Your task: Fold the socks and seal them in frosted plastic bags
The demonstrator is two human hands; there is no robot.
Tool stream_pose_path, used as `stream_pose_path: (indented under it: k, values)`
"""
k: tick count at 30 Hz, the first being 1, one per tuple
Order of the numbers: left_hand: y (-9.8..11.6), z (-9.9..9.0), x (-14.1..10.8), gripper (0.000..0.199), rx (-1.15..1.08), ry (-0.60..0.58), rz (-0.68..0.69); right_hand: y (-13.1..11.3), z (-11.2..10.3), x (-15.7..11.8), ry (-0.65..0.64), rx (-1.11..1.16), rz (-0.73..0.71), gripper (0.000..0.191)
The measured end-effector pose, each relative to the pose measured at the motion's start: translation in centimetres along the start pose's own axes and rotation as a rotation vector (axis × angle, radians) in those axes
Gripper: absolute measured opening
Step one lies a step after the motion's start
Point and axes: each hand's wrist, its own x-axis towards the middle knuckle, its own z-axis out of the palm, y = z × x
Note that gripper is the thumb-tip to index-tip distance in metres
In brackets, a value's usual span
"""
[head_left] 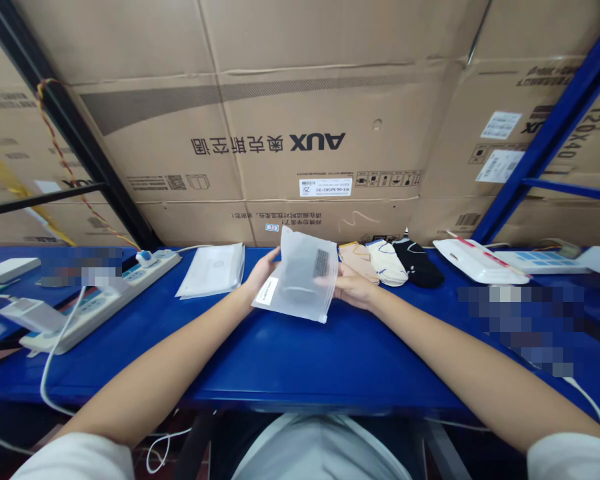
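Note:
A frosted zip bag [300,277] with a white label and dark print is held up above the blue table [280,370]. My left hand [264,272] grips its left edge, the fingers partly hidden behind it. On the right side, my right hand [353,285] is closed on the bag near the zip edge, with fingers showing faintly through the plastic. Beyond my right hand lie beige socks [359,261], cream socks [388,263] and black socks [418,264] in a row. A stack of similar frosted bags [213,270] rests left of my left hand.
Power strips [105,303] with plugs and white cables run along the left. On the right are a white tray [480,261] with a red-and-white stick and another power strip [543,262]. Large cardboard [280,100] stands behind the table, between a black post and a blue post.

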Motion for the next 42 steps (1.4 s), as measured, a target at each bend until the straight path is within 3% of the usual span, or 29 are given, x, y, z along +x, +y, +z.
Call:
stream_pose_path:
  k: [2, 4, 7, 10, 15, 19, 24, 32, 36, 39, 42]
  values:
    - [0.4, -0.5, 0.1, 0.07, -0.076, -0.073, -0.017, -0.2, -0.1, 0.0, 0.001, -0.049, 0.047, 0.046]
    - [0.2, -0.4, -0.1, 0.063, -0.096, -0.115, -0.011, -0.2, -0.3, 0.0, -0.003, -0.082, 0.108, 0.046]
    - [-0.6, 0.5, -0.4, 0.039, -0.027, -0.062, 0.058, 0.3, -0.5, -0.1, -0.032, -0.118, 0.189, 0.049]
    - [-1.6, 1.7, -0.6, 0.038, 0.015, 0.029, 0.121, 1.2, -0.4, -0.3, -0.088, -0.098, 0.221, 0.047]
    - [-2.1, 2.5, -0.8, 0.042, 0.039, 0.038, 0.143, 2.5, 1.0, -0.6, -0.092, 0.026, 0.195, 0.039]
    - [-1.5, 1.6, -0.7, 0.048, 0.112, -0.036, 0.05, 2.2, 1.2, -0.2, 0.009, 0.08, 0.108, 0.037]
    - [-0.8, 0.5, -0.2, 0.06, 0.24, -0.007, -0.012, 1.5, 0.2, 0.3, 0.155, 0.063, 0.089, 0.029]
    - [-2.7, 1.2, 0.2, 0.06, 0.324, 0.042, 0.224, 1.6, 1.0, -0.2, -0.047, 0.035, 0.114, 0.036]
    - [-3.0, 1.1, 0.4, 0.051, 0.243, -0.032, 0.159, 1.1, 0.9, -0.4, -0.137, -0.087, 0.082, 0.042]
    - [-2.7, 1.3, 0.2, 0.048, 0.172, -0.074, 0.146, 0.4, 0.9, -0.4, -0.093, -0.151, 0.076, 0.04]
    - [-2.2, 1.9, -0.4, 0.048, 0.141, -0.074, 0.182, -0.1, 1.1, -0.3, 0.045, -0.166, 0.06, 0.041]
